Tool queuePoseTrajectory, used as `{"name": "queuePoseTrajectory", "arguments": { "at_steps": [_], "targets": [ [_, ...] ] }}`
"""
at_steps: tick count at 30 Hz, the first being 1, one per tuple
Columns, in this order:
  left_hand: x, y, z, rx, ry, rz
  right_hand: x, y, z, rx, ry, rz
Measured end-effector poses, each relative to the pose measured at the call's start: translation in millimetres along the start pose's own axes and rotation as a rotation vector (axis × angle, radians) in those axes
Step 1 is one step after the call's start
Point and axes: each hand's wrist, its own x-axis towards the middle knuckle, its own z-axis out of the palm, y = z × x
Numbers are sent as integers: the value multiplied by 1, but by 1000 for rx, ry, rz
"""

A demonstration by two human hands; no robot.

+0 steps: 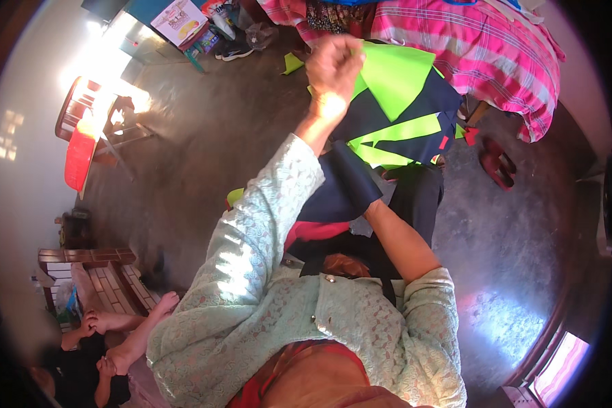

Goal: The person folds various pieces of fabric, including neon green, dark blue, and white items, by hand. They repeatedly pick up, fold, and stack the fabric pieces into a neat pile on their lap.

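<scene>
Curled nearly closed, with thumb and fingertips drawn together, the left hand [333, 64] is raised at the left edge of a lime-green cloth panel [398, 75]; motion has blurred the fingers, and whether cloth or thread is pinched between them cannot be told. The right hand is hidden under a smooth, dark navy cloth [336, 187], only the bare right forearm [402, 241] being seen at its near edge, so how far its fingers are spread cannot be told. The dark cloth is bent into a broad, rounded fold, matte and fairly stiff in look. Beyond it, the lime panel, flat and sharp-cornered, is laid over more navy fabric, which is crossed on the right by slanting lime-green strips [408, 132] and marked by a small red tab [443, 143]. A red piece [316, 231] is partly covered by the near side of the fold. Both arms are clothed in a pale green lace sleeve [251, 204], openwork in texture and streaked with sunlight on the left. At the far right, pink plaid fabric [483, 54] is draped in soft creases above a smooth grey floor [163, 129], where a dark red sandal [498, 163] is seen.
</scene>
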Motion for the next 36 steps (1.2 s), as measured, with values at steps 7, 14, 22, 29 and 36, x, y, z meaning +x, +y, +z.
{"name": "queuePoseTrajectory", "arguments": {
  "at_steps": [7, 14, 22, 29, 36],
  "targets": [
    [-71, -81, -31, 516, -115, -410, -5, 17, -21, 223, -96, 137],
    [-69, -80, -45, 487, -233, -451, -8, 4, -4, 194, -73, 55],
    [-60, -12, -76, 479, -316, -622, 9, 8, -18, 268, -131, 150],
    [-103, 55, -136, 556, -173, -626, -4, -5, 4, 290, -1, 207],
    [-188, 24, -204, 684, -19, -851, -7, -6, 1, 386, -41, 265]
  ]
}}
